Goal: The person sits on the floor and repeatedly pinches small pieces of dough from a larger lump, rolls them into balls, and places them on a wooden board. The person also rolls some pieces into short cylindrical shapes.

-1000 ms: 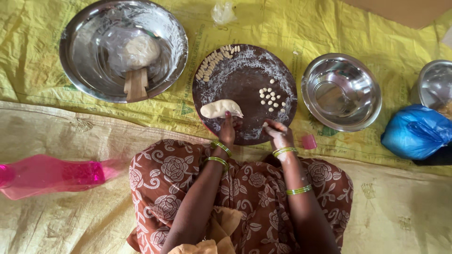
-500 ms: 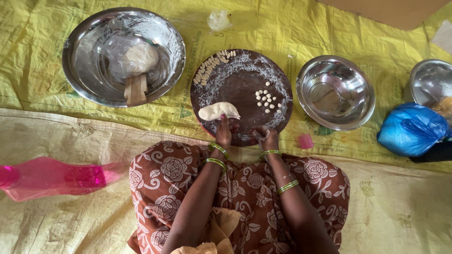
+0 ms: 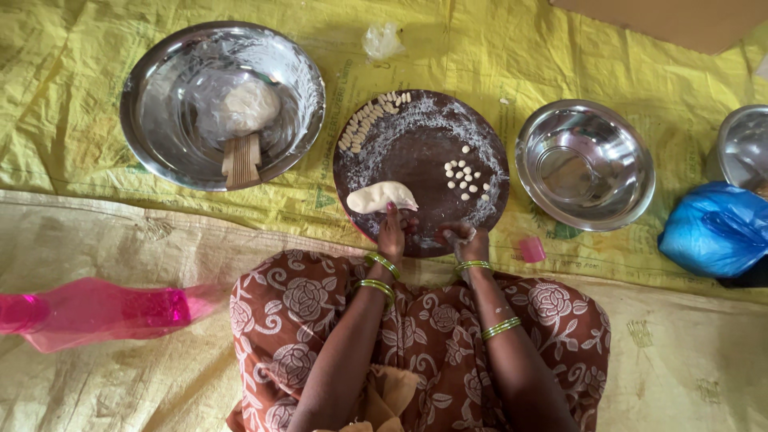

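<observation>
On a yellow tarp (image 3: 496, 56), the left hand (image 3: 390, 237) touches dough (image 3: 381, 196) while the right hand (image 3: 461, 238) curls on a floured board (image 3: 416, 152).

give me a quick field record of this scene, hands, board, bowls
left hand: on the near edge of the round dark board, beside the dough lump
right hand: on the board's near edge, grip unclear
on board: small dough balls, row of shaped pieces
large steel bowl: wrapped dough, ridged wooden tool
small steel bowl: empty

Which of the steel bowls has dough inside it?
The large steel bowl at the far left; it holds a dough lump. The smaller bowl beside the round board holds none.
</observation>
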